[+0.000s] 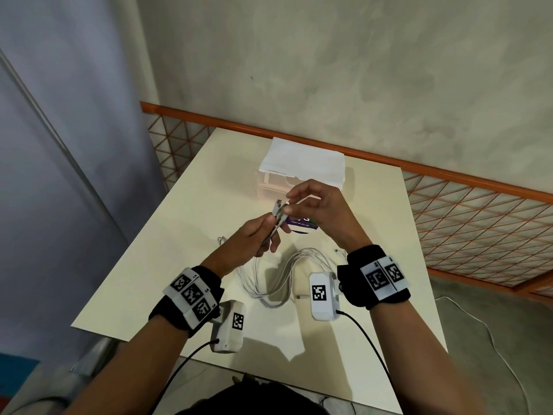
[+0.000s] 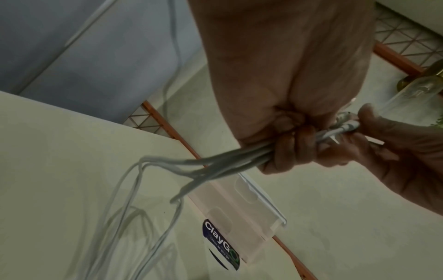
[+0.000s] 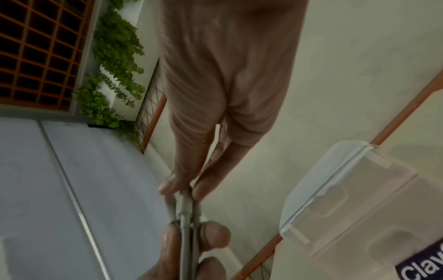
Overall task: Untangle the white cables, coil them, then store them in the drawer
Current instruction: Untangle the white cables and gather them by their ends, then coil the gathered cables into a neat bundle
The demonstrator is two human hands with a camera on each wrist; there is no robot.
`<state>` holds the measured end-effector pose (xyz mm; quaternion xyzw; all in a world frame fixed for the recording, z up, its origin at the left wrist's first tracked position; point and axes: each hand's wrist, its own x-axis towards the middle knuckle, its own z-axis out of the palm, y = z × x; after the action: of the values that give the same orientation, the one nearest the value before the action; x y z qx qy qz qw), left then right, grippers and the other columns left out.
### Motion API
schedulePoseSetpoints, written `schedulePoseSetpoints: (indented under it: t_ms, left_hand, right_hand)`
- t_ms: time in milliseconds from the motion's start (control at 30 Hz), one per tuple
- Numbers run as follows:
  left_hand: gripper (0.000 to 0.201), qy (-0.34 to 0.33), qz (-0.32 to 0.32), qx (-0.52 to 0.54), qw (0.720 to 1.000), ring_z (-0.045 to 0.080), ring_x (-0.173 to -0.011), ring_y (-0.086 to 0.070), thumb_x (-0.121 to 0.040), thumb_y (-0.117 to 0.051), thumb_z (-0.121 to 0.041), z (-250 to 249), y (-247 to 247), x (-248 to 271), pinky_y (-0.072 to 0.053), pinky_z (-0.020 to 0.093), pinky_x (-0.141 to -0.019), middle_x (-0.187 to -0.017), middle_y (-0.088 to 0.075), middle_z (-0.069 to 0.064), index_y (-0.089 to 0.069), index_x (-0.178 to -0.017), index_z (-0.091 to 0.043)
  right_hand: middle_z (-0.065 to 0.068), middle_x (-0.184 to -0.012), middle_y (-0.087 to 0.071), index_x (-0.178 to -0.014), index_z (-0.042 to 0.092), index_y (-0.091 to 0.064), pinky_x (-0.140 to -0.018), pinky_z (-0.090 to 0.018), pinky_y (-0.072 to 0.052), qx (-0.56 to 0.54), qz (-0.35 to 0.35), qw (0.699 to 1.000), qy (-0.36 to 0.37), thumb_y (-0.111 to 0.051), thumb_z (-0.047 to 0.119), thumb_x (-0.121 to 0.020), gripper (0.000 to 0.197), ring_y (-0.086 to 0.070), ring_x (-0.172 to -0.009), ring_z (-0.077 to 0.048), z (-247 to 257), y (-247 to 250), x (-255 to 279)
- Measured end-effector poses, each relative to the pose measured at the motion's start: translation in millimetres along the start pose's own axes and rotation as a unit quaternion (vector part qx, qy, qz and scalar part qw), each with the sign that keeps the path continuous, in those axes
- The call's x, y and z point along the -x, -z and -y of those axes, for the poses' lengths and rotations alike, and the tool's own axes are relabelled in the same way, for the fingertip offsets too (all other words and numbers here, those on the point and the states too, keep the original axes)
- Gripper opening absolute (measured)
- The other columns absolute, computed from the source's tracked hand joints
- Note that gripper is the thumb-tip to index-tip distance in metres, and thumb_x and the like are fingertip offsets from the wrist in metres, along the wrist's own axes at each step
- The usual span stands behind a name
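Left hand (image 1: 254,238): raised above the table's (image 1: 167,235) middle, fingers curled round the bundled white cables (image 1: 276,223).
Cables: slack loops lie toward the near edge.
Right hand (image 1: 321,209): fingertips apparently pinching the cable ends.
Drawer unit (image 1: 302,172): far edge.

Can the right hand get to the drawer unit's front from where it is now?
Probably yes: the right hand hovers just in front of the drawer unit with nothing between them, but it pinches the cable ends and would need to let go first.
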<state>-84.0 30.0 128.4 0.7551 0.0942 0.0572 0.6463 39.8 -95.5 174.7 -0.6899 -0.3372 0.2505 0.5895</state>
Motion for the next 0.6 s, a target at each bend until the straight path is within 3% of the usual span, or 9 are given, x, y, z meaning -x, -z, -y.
schedulePoseSetpoints:
  t_ms: [100, 167, 233, 333, 400, 500, 600]
  left_hand:
    - [0.042, 0.015, 0.042, 0.002, 0.999, 0.002, -0.045, -0.032, -0.103, -0.020, -0.028, -4, -2, 2, -0.028, 0.010, -0.044, -0.068, -0.046, 0.004, -0.054, -0.107, -0.003]
    - [0.041, 0.023, 0.060, 0.007, 0.998, 0.001, -0.046, -0.034, -0.103, -0.020, -0.030, -5, -3, 2, -0.027, 0.013, -0.047, -0.068, -0.041, 0.003, -0.052, -0.101, -0.005]
    - [0.039, 0.035, 0.072, 0.019, 0.997, 0.001, -0.049, -0.033, -0.103, -0.021, -0.033, -3, -5, 0, -0.026, 0.018, -0.052, -0.068, -0.038, 0.000, -0.051, -0.095, -0.009]
    - [0.037, 0.054, 0.086, 0.047, 0.994, 0.004, -0.051, -0.032, -0.102, -0.022, -0.035, 2, -7, -2, -0.027, 0.019, -0.054, -0.067, -0.038, -0.004, -0.050, -0.095, -0.011]
    - [0.033, 0.043, 0.082, 0.081, 0.992, 0.005, -0.052, -0.031, -0.102, -0.024, -0.033, -1, -8, -4, -0.029, 0.019, -0.055, -0.065, -0.036, -0.006, -0.046, -0.089, -0.012]
    - [0.030, 0.012, 0.040, 0.178, 0.983, 0.004, -0.051, -0.031, -0.102, -0.023, -0.030, -11, -11, -12, -0.034, 0.018, -0.055, -0.062, -0.034, -0.008, -0.040, -0.083, -0.013]
    - [0.033, -0.021, -0.020, 0.285, 0.958, 0.003, -0.048, -0.034, -0.102, -0.022, -0.027, -25, -10, -23, -0.036, 0.016, -0.052, -0.055, -0.039, -0.012, -0.042, -0.081, -0.013]
  right_hand:
    - [-0.003, -0.086, -0.066, -0.095, 0.014, -0.071, -0.076, -0.037, -0.054, 0.037, -0.005, 0.999, -0.002, -0.076, 0.011, -0.075, 0.021, -0.065, -0.069, -0.015, -1, -3, -2]
    - [-0.013, -0.090, -0.069, -0.098, 0.013, -0.073, -0.080, -0.042, -0.051, 0.058, 0.009, 0.998, 0.004, -0.073, 0.011, -0.079, 0.020, -0.063, -0.078, -0.023, -3, -4, -2]
    - [-0.023, -0.092, -0.069, -0.098, 0.007, -0.074, -0.080, -0.042, -0.051, 0.058, 0.015, 0.998, 0.006, -0.071, 0.009, -0.080, 0.019, -0.059, -0.082, -0.028, -4, -3, -2]
    - [-0.009, -0.080, -0.067, -0.097, 0.003, -0.074, -0.076, -0.035, -0.048, 0.036, 0.008, 0.999, 0.006, -0.071, 0.007, -0.079, 0.019, -0.058, -0.079, -0.026, -5, -2, -2]
    - [-0.007, -0.085, -0.068, -0.101, 0.007, -0.073, -0.074, -0.036, -0.047, 0.033, -0.015, 0.999, 0.026, -0.069, 0.012, -0.082, 0.020, -0.058, -0.079, -0.023, -9, -2, -1]
    - [-0.002, -0.092, -0.068, -0.110, 0.021, -0.063, -0.078, -0.032, -0.052, 0.023, -0.022, 0.999, -0.015, -0.040, 0.042, -0.097, 0.033, -0.065, -0.081, -0.012, -21, -15, -1]
    - [0.009, -0.057, -0.063, -0.080, 0.018, -0.057, -0.073, -0.032, -0.051, -0.120, 0.045, 0.983, -0.131, -0.010, 0.056, -0.095, 0.062, -0.063, -0.058, -0.006, -25, -45, 2]
